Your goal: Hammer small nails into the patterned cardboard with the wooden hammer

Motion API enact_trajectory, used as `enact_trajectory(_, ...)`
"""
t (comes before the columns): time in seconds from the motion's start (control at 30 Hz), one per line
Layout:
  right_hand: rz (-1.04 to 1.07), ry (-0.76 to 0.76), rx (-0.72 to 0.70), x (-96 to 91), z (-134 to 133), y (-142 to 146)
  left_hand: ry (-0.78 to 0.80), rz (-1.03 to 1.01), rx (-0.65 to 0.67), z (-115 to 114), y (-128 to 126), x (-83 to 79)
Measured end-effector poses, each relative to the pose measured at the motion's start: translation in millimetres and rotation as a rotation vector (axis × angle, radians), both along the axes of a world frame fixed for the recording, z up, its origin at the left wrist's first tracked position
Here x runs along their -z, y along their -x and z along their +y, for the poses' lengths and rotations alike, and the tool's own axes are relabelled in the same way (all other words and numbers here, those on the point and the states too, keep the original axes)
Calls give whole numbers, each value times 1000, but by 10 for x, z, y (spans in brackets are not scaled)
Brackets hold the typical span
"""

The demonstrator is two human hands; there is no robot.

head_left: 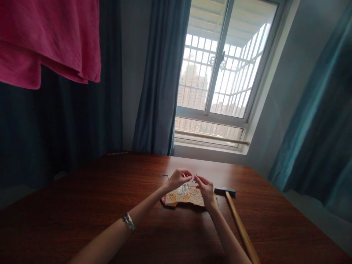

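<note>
my right hand (204, 185) pinches a thin nail (195, 178) between thumb and fingertips, and the nail tilts up out of the grip above the spotted slab. my left hand (180, 178) is just beside it, fingers bent and drawn in toward the thumb; the tips are too small here for me to tell whether they grip anything. the two hands are near each other but apart.

below them lies the spotted slab (176, 198), pale with dark dots, orange patches, a reddish left end and an uneven near edge. a small group of upright nails (185, 187) stands on it, close together. just past its far left corner, near my left wrist, are some thin dark pieces (164, 175).

to the right of the slab a hammer (239, 223) rests on the brown table (96, 205), its black head near the slab's right end and its wooden handle running back toward me, beside my right forearm. i have a silvery bracelet (128, 221) on my left forearm. beyond the table are a window (207, 113) and blue curtains (159, 80).
</note>
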State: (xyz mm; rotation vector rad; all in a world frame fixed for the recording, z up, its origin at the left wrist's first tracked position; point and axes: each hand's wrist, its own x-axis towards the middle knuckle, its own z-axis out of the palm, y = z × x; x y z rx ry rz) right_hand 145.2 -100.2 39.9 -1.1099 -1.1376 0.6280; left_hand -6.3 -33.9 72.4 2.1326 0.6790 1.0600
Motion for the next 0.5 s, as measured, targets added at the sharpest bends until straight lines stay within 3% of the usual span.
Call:
enact_trajectory(0.13, -204, 4, 50, 106, 81, -59, 210, -195, -124, 168, 2, 168)
enact_trajectory(0.27, -308, 11, 37, 216, 146, -77, 490, -352, -65, 251, -17, 414)
enact_trajectory(0.37, -368, 21, 19, 280, 180, -64, 544, -381, -10, 215, -33, 521)
enact_trajectory(0.5, -435, 21, -14, 322, 189, -51, 563, -311, 1, 132, -44, 525)
